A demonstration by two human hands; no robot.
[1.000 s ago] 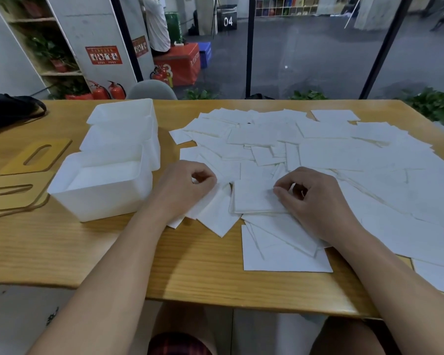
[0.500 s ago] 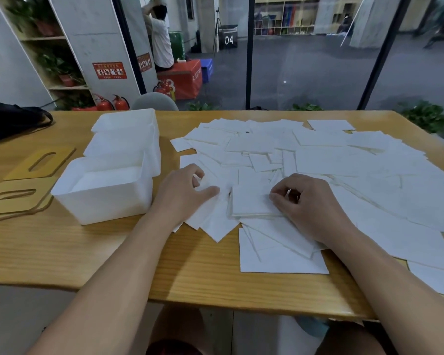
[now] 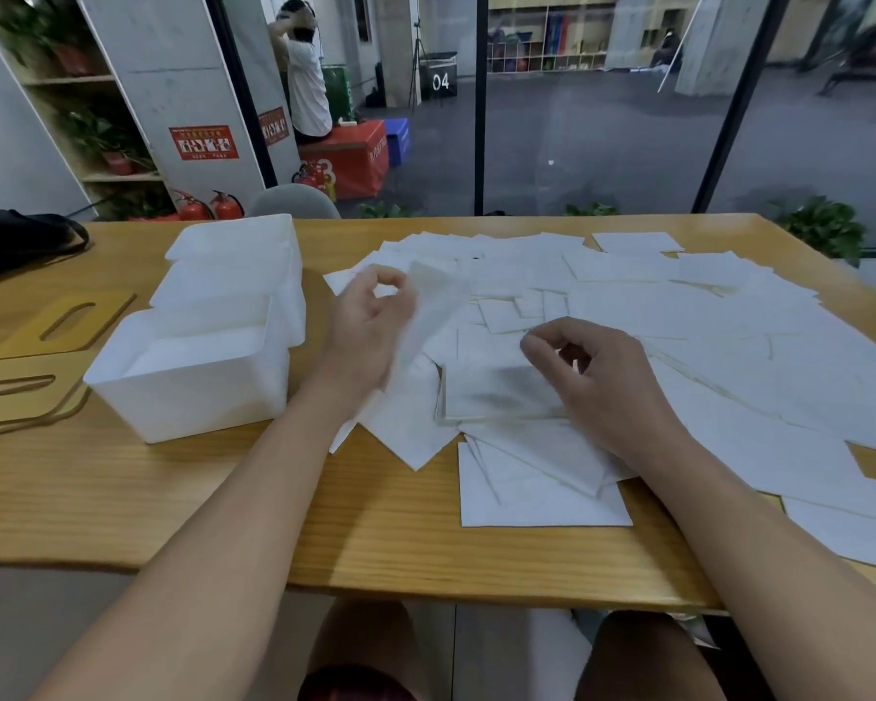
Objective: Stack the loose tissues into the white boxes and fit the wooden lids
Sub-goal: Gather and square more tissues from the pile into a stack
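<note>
Loose white tissues (image 3: pixel 689 321) cover the right half of the wooden table (image 3: pixel 173 498). My left hand (image 3: pixel 370 326) pinches one tissue (image 3: pixel 428 316) and holds it raised and blurred, to the right of the white boxes. My right hand (image 3: pixel 598 382) hovers with loosely curled fingers over a small squared stack of tissues (image 3: pixel 491 397) and grips nothing that I can see. The nearest white box (image 3: pixel 188 397) has tissues inside. Two more white boxes (image 3: pixel 228 296) stand behind it. Wooden lids (image 3: pixel 62 323) with slots lie flat at the far left.
A black bag (image 3: pixel 16 240) lies on the table's far left corner. A grey chair back (image 3: pixel 294 202) shows behind the table. Beyond the glass a person (image 3: pixel 299 88) sits on a red block. Bare wood lies along the front edge.
My left hand has lifted off the table with one tissue pinched. My right hand has risen from the small stack. The view has tilted upward.
</note>
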